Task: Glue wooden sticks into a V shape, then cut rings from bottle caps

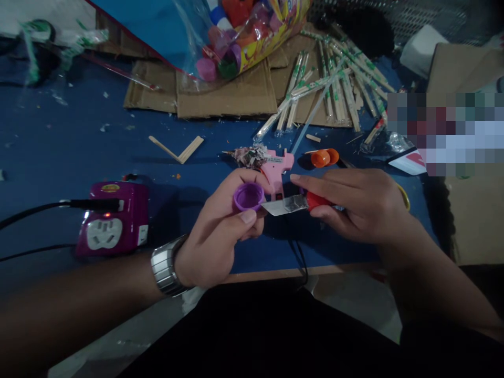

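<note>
My left hand [220, 231] pinches a small purple bottle cap [248, 196], open side up, between thumb and fingers. My right hand [362, 205] grips a red-handled utility knife [293, 205]; its index finger lies along the top and the silver blade tip almost touches the cap. Both hands hover over the blue table near its front edge. A pink glue gun [275, 170] lies just behind them. A metal watch [167, 268] is on my left wrist.
A purple power strip [112, 220] with black cables sits at the left. An orange cap [325, 157], two glued wooden sticks [179, 149], cardboard sheets [224, 94], wrapped chopsticks [334, 84] and a bag of coloured caps [236, 37] lie farther back.
</note>
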A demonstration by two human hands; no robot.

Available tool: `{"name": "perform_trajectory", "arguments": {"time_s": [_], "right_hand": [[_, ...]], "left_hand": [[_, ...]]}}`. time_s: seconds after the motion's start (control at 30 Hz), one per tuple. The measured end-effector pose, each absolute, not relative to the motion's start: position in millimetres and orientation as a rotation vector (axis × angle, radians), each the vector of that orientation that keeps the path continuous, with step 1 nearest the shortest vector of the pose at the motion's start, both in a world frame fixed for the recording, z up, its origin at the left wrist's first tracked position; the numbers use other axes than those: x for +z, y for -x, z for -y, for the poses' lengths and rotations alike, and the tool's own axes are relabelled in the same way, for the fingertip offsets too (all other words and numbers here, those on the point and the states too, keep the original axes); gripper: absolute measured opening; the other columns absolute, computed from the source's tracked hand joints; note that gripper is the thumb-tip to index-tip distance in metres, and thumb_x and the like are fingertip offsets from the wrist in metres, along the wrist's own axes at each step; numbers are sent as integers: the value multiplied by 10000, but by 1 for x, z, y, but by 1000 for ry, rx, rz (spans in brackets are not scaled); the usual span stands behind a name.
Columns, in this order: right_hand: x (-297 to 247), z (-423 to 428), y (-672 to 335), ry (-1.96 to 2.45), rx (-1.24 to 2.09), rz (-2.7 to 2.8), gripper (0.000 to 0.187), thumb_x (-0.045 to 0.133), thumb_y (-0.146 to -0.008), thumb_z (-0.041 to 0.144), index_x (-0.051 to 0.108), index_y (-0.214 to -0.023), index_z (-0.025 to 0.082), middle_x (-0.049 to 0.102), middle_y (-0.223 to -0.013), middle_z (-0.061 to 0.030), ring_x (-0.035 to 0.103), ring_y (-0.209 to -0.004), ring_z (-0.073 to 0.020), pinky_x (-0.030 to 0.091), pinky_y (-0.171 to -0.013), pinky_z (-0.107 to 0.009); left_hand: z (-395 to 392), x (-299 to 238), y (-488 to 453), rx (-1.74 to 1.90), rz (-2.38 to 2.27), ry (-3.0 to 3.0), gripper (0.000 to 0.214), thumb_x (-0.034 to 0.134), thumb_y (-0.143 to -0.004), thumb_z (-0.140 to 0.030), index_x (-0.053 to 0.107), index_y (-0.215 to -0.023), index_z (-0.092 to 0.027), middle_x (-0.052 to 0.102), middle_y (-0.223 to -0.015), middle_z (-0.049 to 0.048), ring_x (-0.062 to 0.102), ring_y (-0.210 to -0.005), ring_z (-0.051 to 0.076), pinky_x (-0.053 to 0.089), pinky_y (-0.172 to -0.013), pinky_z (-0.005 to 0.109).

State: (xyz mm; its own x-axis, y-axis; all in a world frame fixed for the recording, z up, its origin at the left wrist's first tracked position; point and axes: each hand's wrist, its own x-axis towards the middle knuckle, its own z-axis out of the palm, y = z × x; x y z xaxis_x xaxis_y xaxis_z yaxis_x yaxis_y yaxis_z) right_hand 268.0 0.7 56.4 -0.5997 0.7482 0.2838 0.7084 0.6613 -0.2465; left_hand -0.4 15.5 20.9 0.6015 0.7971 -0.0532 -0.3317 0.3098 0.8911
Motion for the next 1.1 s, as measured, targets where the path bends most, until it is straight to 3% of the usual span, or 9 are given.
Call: {"name": "perform_trajectory", "arguments": {"time_s": [0.27, 0.4, 0.6, 0.93, 1.1], "right_hand": [[56, 1, -269, 1175, 6, 2557, 470, 590, -1066, 474, 674, -1419, 175, 811, -1026, -102, 766, -852, -248, 552, -716, -354], [57, 2, -268, 1179, -50, 2581, 459, 579, -1070, 464, 682, -1405, 167, 791, -942, -86, 733, -798, -234, 528, -685, -346], [58, 3, -266, 1198, -62, 2574, 456, 592, -1062, 464, 691, -1399, 173, 771, -893, -73, 706, -758, -224, 508, -659, -344], [54, 2, -270, 1136, -67, 2554, 484, 699, -1013, 421, 674, -1427, 172, 805, -1007, -102, 750, -843, -252, 549, -721, -367], [52, 1, -270, 1120, -70, 2527, 501, 721, -997, 426, 670, -1436, 189, 806, -1027, -104, 759, -866, -262, 566, -751, -379]], "left_hand": [[-12, 23, 3, 770, -748, -1337, 449, 814, -875, -205, 515, -1205, -268, 523, -756, -53, 470, -561, 106, 370, -509, 252], [-14, 25, 0, 861, -844, -1505, 384, 817, -878, -224, 547, -1151, -249, 564, -820, -33, 502, -606, 117, 409, -554, 276], [-15, 23, 2, 880, -859, -1625, 414, 803, -893, -236, 563, -1229, -250, 593, -903, -8, 517, -635, 127, 410, -564, 288], [-19, 24, 1, 906, -802, -1795, 378, 762, -935, -232, 552, -1245, -286, 645, -1140, 13, 572, -725, 130, 462, -678, 333], [-19, 27, 2, 910, -829, -1755, 291, 759, -945, -221, 587, -1177, -260, 679, -1116, 18, 610, -806, 158, 490, -756, 347]]}}
